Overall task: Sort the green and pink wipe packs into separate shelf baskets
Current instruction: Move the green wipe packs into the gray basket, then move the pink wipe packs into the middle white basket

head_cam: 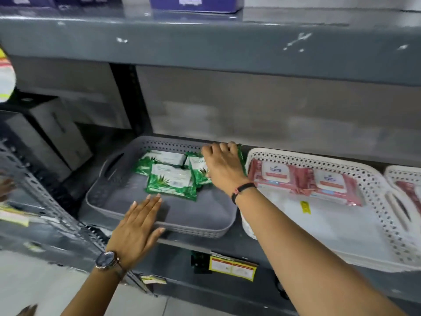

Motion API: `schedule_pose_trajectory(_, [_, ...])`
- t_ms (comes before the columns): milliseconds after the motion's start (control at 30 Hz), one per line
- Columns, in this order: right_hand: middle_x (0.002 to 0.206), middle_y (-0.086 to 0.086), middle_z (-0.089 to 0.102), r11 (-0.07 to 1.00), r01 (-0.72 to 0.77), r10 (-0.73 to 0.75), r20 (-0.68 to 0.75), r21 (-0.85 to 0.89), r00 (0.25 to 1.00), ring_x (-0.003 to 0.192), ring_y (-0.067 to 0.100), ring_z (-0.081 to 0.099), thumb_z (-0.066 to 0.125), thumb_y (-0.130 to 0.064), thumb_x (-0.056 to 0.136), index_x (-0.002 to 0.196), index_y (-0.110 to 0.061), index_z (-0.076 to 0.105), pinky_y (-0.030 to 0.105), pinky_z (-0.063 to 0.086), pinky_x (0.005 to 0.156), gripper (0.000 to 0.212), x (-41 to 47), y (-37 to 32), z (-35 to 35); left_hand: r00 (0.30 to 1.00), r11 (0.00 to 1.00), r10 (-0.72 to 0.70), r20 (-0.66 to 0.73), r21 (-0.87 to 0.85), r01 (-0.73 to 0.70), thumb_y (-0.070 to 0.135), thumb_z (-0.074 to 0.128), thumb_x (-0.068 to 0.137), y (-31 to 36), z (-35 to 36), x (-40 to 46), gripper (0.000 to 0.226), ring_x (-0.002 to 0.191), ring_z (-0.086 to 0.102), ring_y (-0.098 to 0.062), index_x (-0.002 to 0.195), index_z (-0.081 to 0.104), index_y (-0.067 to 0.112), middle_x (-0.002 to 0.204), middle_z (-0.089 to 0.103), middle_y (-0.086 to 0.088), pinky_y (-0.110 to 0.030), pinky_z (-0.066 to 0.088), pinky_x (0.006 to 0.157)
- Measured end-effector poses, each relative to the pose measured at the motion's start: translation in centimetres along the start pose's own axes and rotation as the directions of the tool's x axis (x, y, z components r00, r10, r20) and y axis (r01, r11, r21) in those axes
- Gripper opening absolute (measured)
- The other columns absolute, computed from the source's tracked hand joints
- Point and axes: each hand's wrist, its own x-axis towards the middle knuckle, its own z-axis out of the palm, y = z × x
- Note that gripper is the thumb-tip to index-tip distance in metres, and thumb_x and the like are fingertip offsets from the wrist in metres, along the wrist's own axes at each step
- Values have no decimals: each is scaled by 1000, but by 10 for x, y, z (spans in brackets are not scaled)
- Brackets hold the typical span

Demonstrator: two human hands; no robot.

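Note:
A grey basket [127, 202] on the shelf holds several green wipe packs [171, 181] near its back. My right hand [222, 166] reaches into the basket's far right corner and grips one green pack [241, 157] standing on edge. My left hand [140, 226] lies flat, fingers spread, over the basket's front rim and holds nothing. To the right, a white perforated basket [373, 185] holds two pink wipe packs [303, 179] side by side at its back.
A second white basket [397, 173] with a pink pack shows at the far right edge. The shelf above [205, 42] overhangs the baskets. A metal upright [57, 199] stands at the left. Price labels [231, 267] hang on the shelf's front edge.

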Motion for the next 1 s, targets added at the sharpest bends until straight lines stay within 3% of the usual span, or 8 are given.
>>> schedule_pose_trajectory(100, [122,16,56,999,-48,48,-9,-11,999,112,32,48,66,-6,82,127,-7,41,44,29,104,51,12,-6,-1,1000,1000,4,-17,-22,-4,50,9,96,-4,6,0,65,131,22,-17,128,38,2,127,52,-18,-25,2,110])
schedule_pose_trajectory(233, [128,12,54,974,-115,114,13,195,993,119,29,46,68,-31,82,125,-13,41,42,29,102,54,26,-14,-13,999,998,-21,-40,-66,18,51,10,94,-5,13,-1,61,136,-1,-1,139,27,14,133,44,-11,-26,1,110])
schedule_pose_trajectory(400, [134,20,49,953,-219,140,341,207,930,124,35,46,66,-32,84,133,-7,34,47,32,108,63,15,-8,23,999,997,-12,-46,-75,9,51,10,94,-7,13,-4,57,136,4,-4,144,7,22,134,44,-11,-26,1,110])
schedule_pose_trajectory(467, [140,24,40,953,-244,150,421,181,895,131,38,35,60,-30,89,137,-6,30,49,28,113,61,11,-4,33,999,997,-4,-44,-72,0,51,10,94,-7,14,-4,57,132,21,-15,144,4,23,133,45,-13,-26,2,110])
schedule_pose_trajectory(533, [149,24,25,960,-223,127,450,168,884,139,38,20,56,-28,92,140,-5,27,49,18,118,61,10,-3,31,999,998,-12,-35,-68,10,51,9,94,-6,12,-3,58,123,31,-21,143,16,20,133,47,-15,-26,2,109])
schedule_pose_trajectory(633, [155,20,14,951,-194,95,373,239,923,143,35,12,50,-20,95,142,-4,24,46,13,118,56,4,3,16,999,995,-45,-14,-90,44,52,9,94,1,5,0,65,131,21,-15,135,31,5,134,44,-16,-25,1,109])
schedule_pose_trajectory(800, [153,16,26,945,-159,138,94,285,986,142,28,23,46,-9,96,139,-3,35,34,20,117,45,-36,64,-24,990,982,108,-86,-145,-119,50,12,95,71,3,24,60,137,-1,-5,142,19,13,138,36,-10,-25,-2,112])
schedule_pose_trajectory(1000, [151,11,33,941,-319,325,-42,113,945,140,24,28,47,5,90,136,-8,42,29,22,115,48,-125,188,-59,953,937,285,-102,-179,-300,48,12,96,176,15,67,61,135,14,-14,135,30,5,136,42,-13,-27,4,111])
